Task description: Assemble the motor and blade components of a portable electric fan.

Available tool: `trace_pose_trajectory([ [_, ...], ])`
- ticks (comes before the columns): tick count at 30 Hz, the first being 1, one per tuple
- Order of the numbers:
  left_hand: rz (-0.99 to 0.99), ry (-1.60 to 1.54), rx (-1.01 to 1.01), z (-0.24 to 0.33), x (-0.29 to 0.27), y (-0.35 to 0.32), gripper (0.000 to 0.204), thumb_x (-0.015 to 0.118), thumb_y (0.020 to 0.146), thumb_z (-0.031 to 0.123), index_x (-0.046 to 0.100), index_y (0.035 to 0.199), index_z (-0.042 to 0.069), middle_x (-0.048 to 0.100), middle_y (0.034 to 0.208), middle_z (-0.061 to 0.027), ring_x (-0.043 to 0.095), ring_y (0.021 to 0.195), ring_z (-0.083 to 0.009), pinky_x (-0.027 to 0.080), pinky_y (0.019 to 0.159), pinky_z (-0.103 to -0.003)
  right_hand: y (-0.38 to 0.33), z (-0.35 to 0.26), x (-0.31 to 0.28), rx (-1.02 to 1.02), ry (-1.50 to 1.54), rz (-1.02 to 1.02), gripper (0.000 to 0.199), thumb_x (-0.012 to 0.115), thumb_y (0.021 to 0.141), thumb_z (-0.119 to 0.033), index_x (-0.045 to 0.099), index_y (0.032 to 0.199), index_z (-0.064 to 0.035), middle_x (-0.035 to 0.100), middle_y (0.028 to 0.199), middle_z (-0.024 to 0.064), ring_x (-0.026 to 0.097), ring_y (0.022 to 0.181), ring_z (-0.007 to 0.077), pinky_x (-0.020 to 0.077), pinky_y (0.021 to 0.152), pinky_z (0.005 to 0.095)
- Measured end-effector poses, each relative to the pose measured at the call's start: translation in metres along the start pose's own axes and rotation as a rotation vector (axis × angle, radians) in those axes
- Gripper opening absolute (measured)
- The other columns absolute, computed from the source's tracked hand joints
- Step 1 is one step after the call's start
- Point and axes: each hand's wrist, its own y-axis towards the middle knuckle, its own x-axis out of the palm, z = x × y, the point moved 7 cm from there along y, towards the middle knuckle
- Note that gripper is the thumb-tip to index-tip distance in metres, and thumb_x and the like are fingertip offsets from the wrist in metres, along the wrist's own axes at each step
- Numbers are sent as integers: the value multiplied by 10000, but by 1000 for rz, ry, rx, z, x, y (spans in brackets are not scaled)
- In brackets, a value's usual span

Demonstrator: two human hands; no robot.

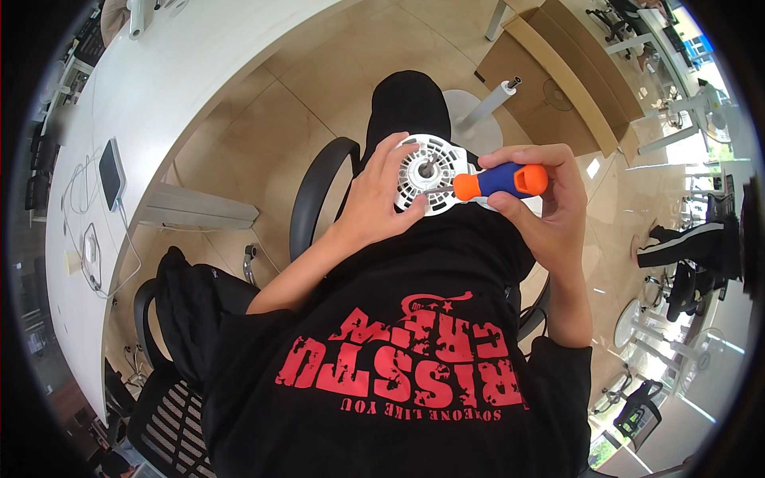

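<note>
Right hand [562, 205] grips one blue-and-orange screwdriver [506, 180], shaft [440, 190] over one white slotted round part [443, 162]; left hand [376, 199] clasps its left edge, above the lap [409, 103]. One phone [113, 169] near table's [183, 72] curved edge.

I see a bright room, daylight glaring through the windows [719, 153] at right and glinting off the floor [311, 95]. The screwdriver [504, 182] looks sharp; fisheye distortion curves the bench [163, 95] toward a dark, soft rim.

A white desk [199, 48] and mesh chair [169, 422] suggest an office
</note>
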Motion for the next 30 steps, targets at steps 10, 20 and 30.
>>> trace_pose_trajectory([
  [10,9,13,11,0,0,-1,707,771,832,256,496,1454,65,466,1546,-223,640,1202,-443,577,914,-478,-4,-4,-5,-14,19,34,468,883,882,-52,573,1232,-17,764,1192,169,745,1125,219,587,996,345],
  [20,-13,14,4,-1,0,0,714,771,821,243,497,1455,62,459,1553,-220,650,1183,-435,584,904,-475,-2,-6,-2,-34,11,1,466,885,875,-49,580,1226,-27,765,1184,171,749,1122,227,585,1003,349],
  [30,-35,-5,-26,-2,1,-2,749,766,826,205,466,1504,102,432,1602,-205,625,1274,-442,568,976,-479,1,-5,2,-27,-17,-15,463,895,871,-77,586,1212,-28,775,1169,144,758,1090,211,599,967,334],
])
